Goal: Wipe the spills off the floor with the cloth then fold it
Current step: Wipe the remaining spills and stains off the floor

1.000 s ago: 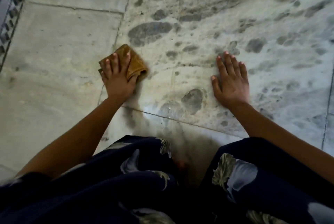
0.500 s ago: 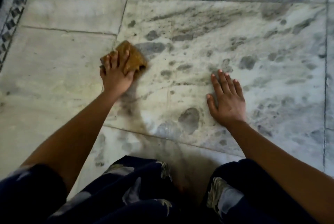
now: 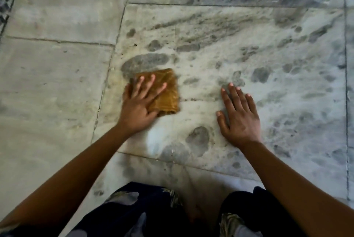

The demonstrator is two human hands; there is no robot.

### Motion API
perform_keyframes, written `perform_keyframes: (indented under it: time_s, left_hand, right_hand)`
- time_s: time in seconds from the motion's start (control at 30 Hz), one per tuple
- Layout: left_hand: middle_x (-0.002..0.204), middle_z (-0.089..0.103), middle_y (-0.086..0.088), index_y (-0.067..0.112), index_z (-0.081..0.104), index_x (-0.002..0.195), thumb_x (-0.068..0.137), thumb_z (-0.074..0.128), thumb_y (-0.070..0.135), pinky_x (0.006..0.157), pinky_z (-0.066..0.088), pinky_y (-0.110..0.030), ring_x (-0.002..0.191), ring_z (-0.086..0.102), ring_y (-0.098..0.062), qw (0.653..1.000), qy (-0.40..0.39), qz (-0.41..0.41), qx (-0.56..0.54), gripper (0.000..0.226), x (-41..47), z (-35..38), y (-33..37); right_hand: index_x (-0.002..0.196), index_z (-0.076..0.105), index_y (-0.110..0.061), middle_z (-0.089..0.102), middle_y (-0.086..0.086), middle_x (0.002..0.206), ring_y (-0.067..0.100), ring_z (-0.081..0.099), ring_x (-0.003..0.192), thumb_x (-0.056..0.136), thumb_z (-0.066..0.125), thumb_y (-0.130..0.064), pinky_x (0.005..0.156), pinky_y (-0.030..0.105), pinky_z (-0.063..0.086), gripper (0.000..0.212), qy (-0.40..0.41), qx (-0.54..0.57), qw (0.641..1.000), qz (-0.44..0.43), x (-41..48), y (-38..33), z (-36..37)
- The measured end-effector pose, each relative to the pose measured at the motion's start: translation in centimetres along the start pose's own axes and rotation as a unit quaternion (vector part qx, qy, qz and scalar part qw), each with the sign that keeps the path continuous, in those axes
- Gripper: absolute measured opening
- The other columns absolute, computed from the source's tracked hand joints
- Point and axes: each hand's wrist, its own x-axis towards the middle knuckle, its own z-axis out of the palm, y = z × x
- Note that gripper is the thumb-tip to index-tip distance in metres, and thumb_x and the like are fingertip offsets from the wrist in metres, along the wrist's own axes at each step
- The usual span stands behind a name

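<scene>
Two flat hands on a wet, blotched stone floor, one cloth under the left.

The pale stone floor (image 3: 47, 83) fills the view, its slabs split by thin seams, and many dark spills (image 3: 145, 62) dot the middle and right slabs, too many to count. Below, a dark patterned garment (image 3: 134, 213) covers both knees. Two bare arms reach forward from the lower corners. The right hand (image 3: 239, 116) lies palm down on bare stone, fingers straight and close together, holding nothing. The left hand (image 3: 139, 106) presses palm down with straight, spread fingers on the single brown cloth (image 3: 166, 91), not curled round it. The cloth lies as a folded square on the middle slab, at the near edge of the largest dark patch, well apart from the right hand.
</scene>
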Motion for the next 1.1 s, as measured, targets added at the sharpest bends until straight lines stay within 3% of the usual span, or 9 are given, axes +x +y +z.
perform_keyframes:
  time_s: [0.13, 0.23, 0.3, 0.47, 0.53, 0.67, 0.83, 0.93, 1.1]
  left_hand:
    - [0.160, 0.007, 0.001, 0.042, 0.015, 0.147, 0.083, 0.031, 0.060, 0.112, 0.010, -0.058, 0.145, 0.004, -0.033, 0.980, 0.007, -0.199, -0.028, 0.068, 7.1, -1.8, -3.2]
    - [0.160, 0.003, 0.001, 0.042, 0.010, 0.148, 0.091, 0.037, 0.055, 0.112, 0.004, -0.061, 0.145, -0.001, -0.033, 0.966, 0.013, -0.256, -0.031, 0.065, 13.3, -3.2, -0.8]
    - [0.160, 0.003, 0.001, 0.041, 0.010, 0.148, 0.091, 0.037, 0.054, 0.112, 0.001, -0.060, 0.145, -0.001, -0.034, 0.973, 0.013, -0.227, -0.026, 0.064, 14.0, -2.9, 2.2]
    - [0.157, 0.020, -0.003, 0.040, 0.021, 0.146, 0.081, 0.036, 0.061, 0.108, 0.013, -0.067, 0.144, 0.011, -0.036, 0.999, 0.035, 0.018, 0.009, 0.070, 4.4, 0.2, 6.7]
    - [0.156, 0.023, -0.003, 0.039, 0.024, 0.145, 0.082, 0.036, 0.062, 0.109, 0.016, -0.063, 0.144, 0.013, -0.033, 0.997, 0.040, 0.064, 0.014, 0.068, -0.2, 0.7, 5.6]
    - [0.158, 0.015, -0.006, 0.045, 0.017, 0.145, 0.081, 0.029, 0.070, 0.106, 0.019, -0.064, 0.143, 0.011, -0.037, 0.999, 0.020, -0.024, 0.020, 0.071, -2.4, 0.1, -0.2]
    - [0.159, 0.005, -0.012, 0.047, 0.013, 0.146, 0.082, 0.030, 0.072, 0.108, 0.015, -0.064, 0.140, 0.006, -0.047, 0.980, 0.003, -0.200, 0.013, 0.071, 8.5, -2.1, -0.6]
    - [0.159, 0.003, -0.010, 0.048, 0.010, 0.145, 0.085, 0.039, 0.068, 0.110, 0.012, -0.063, 0.141, 0.003, -0.046, 0.983, -0.019, -0.179, 0.015, 0.070, 11.8, -2.8, 1.7]
    - [0.157, 0.016, -0.012, 0.046, 0.018, 0.145, 0.083, 0.048, 0.063, 0.098, 0.033, -0.055, 0.138, 0.019, -0.043, 0.997, -0.014, -0.038, 0.069, 0.071, 5.5, -2.4, 4.4]
  right_hand:
    - [0.149, 0.022, -0.016, 0.017, 0.008, 0.156, 0.023, 0.016, 0.144, 0.091, 0.028, -0.044, 0.117, 0.038, 0.008, 0.065, 0.000, 0.005, 1.000, 0.001, 0.1, -0.1, -0.1]
    - [0.149, 0.020, -0.017, 0.014, 0.007, 0.157, 0.022, 0.013, 0.144, 0.091, 0.028, -0.044, 0.117, 0.038, 0.006, 0.065, -0.003, 0.006, 1.000, -0.003, 0.5, -0.2, -0.3]
    - [0.149, 0.020, -0.017, 0.014, 0.007, 0.157, 0.022, 0.013, 0.144, 0.091, 0.028, -0.045, 0.117, 0.038, 0.006, 0.065, -0.004, 0.007, 1.000, -0.002, 0.4, -0.2, -0.3]
    - [0.148, 0.023, -0.016, 0.019, 0.008, 0.156, 0.024, 0.017, 0.143, 0.090, 0.030, -0.044, 0.116, 0.039, 0.008, 0.065, -0.001, 0.006, 1.000, -0.003, -0.2, -0.1, 0.1]
    - [0.148, 0.024, -0.017, 0.020, 0.009, 0.156, 0.024, 0.018, 0.143, 0.089, 0.031, -0.044, 0.116, 0.039, 0.009, 0.065, 0.002, 0.009, 1.000, -0.002, -0.1, -0.1, 0.1]
    - [0.148, 0.024, -0.016, 0.018, 0.008, 0.156, 0.023, 0.016, 0.144, 0.090, 0.031, -0.044, 0.116, 0.037, 0.007, 0.065, 0.003, 0.011, 1.000, -0.001, 0.0, -0.2, 0.0]
    - [0.148, 0.024, -0.016, 0.017, 0.008, 0.156, 0.023, 0.016, 0.144, 0.091, 0.031, -0.043, 0.116, 0.038, 0.007, 0.064, 0.007, 0.008, 1.000, -0.007, 0.1, -0.1, -0.3]
    - [0.148, 0.024, -0.016, 0.017, 0.008, 0.156, 0.022, 0.015, 0.144, 0.091, 0.030, -0.043, 0.116, 0.037, 0.006, 0.063, 0.006, 0.014, 1.000, -0.011, 0.0, -0.2, -0.2]
    - [0.148, 0.025, -0.014, 0.019, 0.009, 0.156, 0.024, 0.017, 0.143, 0.092, 0.027, -0.042, 0.116, 0.037, 0.005, 0.062, 0.007, 0.006, 1.000, -0.013, -0.1, -0.3, -0.4]
